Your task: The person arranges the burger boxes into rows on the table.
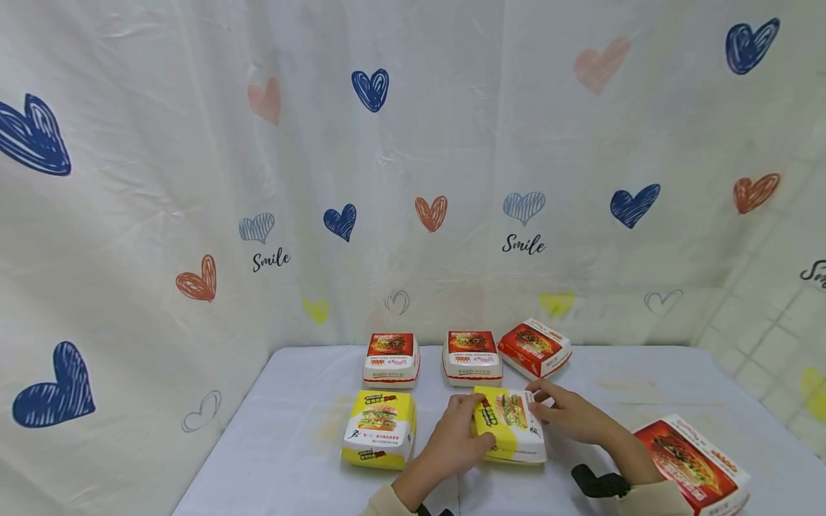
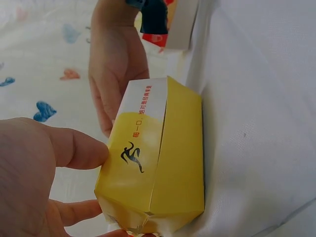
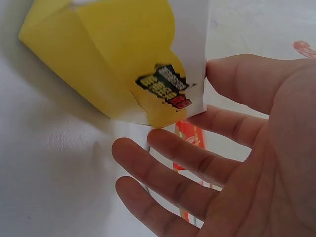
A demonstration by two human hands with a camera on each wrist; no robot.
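A yellow and white burger box (image 1: 510, 426) lies tilted slightly on the table between both hands, its burger picture turned sideways. My left hand (image 1: 457, 437) grips its left end, thumb on the near part of the top and fingers over the far edge. At the box's far right corner, my right hand (image 1: 571, 412) holds with thumb and forefinger, its other fingers spread below the corner in the right wrist view. The lid of the box (image 2: 133, 148) is down. Left of it sits another yellow burger box (image 1: 379, 430), untouched.
Two red and white burger boxes (image 1: 390, 360) (image 1: 472, 357) stand in the back row. A third red box (image 1: 535, 347) sits angled at their right. Near the right forearm lies a larger-looking red box (image 1: 693, 462). A heart-printed curtain (image 1: 413, 158) hangs behind the white-covered table (image 1: 271, 430).
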